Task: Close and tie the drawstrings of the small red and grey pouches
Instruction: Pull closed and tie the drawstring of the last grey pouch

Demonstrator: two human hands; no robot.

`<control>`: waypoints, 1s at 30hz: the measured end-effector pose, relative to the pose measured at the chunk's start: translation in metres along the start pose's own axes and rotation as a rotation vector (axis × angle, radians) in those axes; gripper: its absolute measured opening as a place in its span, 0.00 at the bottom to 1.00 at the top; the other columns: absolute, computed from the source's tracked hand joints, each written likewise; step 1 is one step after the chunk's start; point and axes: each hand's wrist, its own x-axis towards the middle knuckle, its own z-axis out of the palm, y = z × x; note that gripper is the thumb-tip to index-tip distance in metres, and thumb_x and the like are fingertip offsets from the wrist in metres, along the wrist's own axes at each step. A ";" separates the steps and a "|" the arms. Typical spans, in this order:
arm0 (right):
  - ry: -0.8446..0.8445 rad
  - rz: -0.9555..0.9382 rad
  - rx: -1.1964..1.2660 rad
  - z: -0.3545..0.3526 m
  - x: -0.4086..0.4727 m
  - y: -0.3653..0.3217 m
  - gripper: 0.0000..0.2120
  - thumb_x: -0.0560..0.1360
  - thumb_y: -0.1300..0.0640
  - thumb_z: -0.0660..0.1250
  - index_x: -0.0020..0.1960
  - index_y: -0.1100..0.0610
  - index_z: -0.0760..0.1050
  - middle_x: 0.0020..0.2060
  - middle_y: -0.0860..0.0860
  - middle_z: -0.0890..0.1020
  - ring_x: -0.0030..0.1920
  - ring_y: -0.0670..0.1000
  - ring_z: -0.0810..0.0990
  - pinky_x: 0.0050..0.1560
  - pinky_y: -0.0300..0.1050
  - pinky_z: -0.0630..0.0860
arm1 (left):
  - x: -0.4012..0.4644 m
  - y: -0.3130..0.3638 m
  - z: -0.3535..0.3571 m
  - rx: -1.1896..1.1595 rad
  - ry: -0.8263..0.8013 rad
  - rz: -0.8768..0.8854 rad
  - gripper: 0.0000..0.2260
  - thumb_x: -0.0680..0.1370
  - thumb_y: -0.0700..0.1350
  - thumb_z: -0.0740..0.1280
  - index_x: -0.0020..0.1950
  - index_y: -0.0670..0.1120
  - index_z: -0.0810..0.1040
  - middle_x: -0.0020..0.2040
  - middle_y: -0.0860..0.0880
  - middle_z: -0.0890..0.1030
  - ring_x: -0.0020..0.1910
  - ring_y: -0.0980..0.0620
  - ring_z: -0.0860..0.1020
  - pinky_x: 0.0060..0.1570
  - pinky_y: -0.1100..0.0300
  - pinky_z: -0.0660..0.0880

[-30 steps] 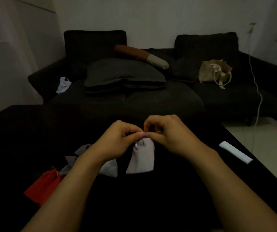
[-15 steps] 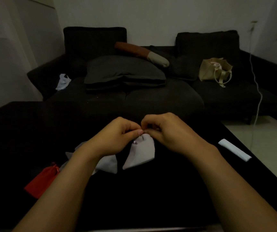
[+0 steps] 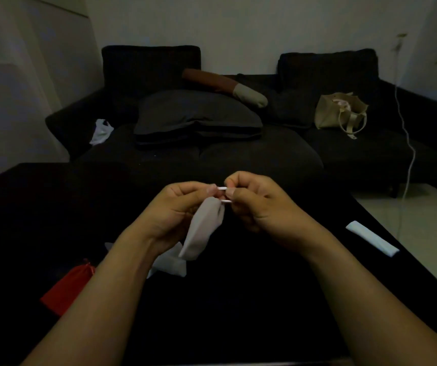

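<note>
Grey pouch now lifted off the desk, frame center. Left hand pinches its neck, right hand grips the strings, pulled out vs a sec ago, so prob cinching, knot next imo.

The room is dim and the frame underexposed, with a cool, flat cast. The palest areas are the wall far beyond the grip and the floor to its right. Below and around the grip the table sinks into near-black with no surface detail. The sofa behind is murky. Wide-angle bending curves the edges, and fine detail at the pinch is soft.
</note>
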 end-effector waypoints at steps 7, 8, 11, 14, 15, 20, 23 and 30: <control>0.037 0.064 0.206 0.006 0.002 0.002 0.08 0.83 0.59 0.57 0.45 0.53 0.69 0.25 0.45 0.66 0.24 0.43 0.59 0.22 0.35 0.54 | 0.002 -0.005 0.008 -0.260 0.060 -0.023 0.07 0.68 0.41 0.70 0.43 0.42 0.84 0.40 0.44 0.84 0.36 0.53 0.82 0.35 0.63 0.79; 0.035 0.065 0.201 0.005 0.002 0.003 0.08 0.83 0.58 0.58 0.45 0.54 0.69 0.26 0.46 0.66 0.24 0.43 0.60 0.22 0.35 0.55 | 0.003 -0.006 0.009 -0.272 0.075 -0.018 0.06 0.67 0.40 0.70 0.42 0.43 0.85 0.40 0.45 0.84 0.37 0.53 0.82 0.35 0.63 0.79; 0.036 0.043 0.164 -0.002 0.001 0.003 0.05 0.82 0.56 0.61 0.50 0.56 0.74 0.28 0.48 0.70 0.26 0.44 0.63 0.24 0.35 0.58 | 0.005 -0.006 0.010 -0.293 0.123 0.024 0.07 0.66 0.40 0.71 0.43 0.44 0.84 0.41 0.46 0.86 0.38 0.54 0.84 0.35 0.64 0.79; 0.023 0.045 -0.094 -0.018 -0.005 -0.003 0.07 0.80 0.58 0.65 0.56 0.58 0.79 0.33 0.50 0.78 0.30 0.46 0.73 0.28 0.35 0.68 | 0.006 -0.002 0.005 -0.208 0.174 0.110 0.14 0.66 0.39 0.71 0.51 0.44 0.81 0.41 0.47 0.86 0.41 0.56 0.85 0.38 0.66 0.79; 0.022 0.048 -0.239 -0.022 -0.007 -0.006 0.07 0.80 0.58 0.66 0.55 0.56 0.81 0.35 0.50 0.81 0.33 0.46 0.77 0.32 0.34 0.72 | 0.006 -0.002 0.003 -0.165 0.189 0.137 0.15 0.66 0.38 0.71 0.52 0.44 0.81 0.41 0.46 0.86 0.42 0.55 0.85 0.40 0.66 0.79; 0.215 -0.190 -0.687 -0.021 -0.006 -0.009 0.04 0.75 0.58 0.73 0.48 0.53 0.86 0.39 0.47 0.85 0.41 0.40 0.82 0.44 0.29 0.75 | 0.009 -0.005 0.000 0.201 0.271 0.325 0.09 0.72 0.33 0.73 0.49 0.43 0.82 0.39 0.45 0.86 0.42 0.52 0.85 0.44 0.64 0.79; 0.150 -0.318 -0.902 -0.016 -0.002 -0.012 0.06 0.74 0.57 0.73 0.51 0.52 0.86 0.44 0.49 0.84 0.45 0.45 0.81 0.49 0.40 0.78 | 0.007 -0.007 0.002 0.451 0.235 0.411 0.09 0.72 0.35 0.74 0.50 0.44 0.82 0.39 0.47 0.86 0.42 0.53 0.85 0.44 0.63 0.79; 0.175 -0.304 -0.795 -0.020 -0.003 -0.007 0.05 0.71 0.58 0.76 0.47 0.52 0.87 0.40 0.48 0.84 0.42 0.44 0.82 0.47 0.40 0.78 | -0.002 -0.001 0.011 0.555 -0.036 0.319 0.18 0.72 0.35 0.73 0.61 0.47 0.78 0.43 0.47 0.86 0.46 0.53 0.85 0.50 0.63 0.79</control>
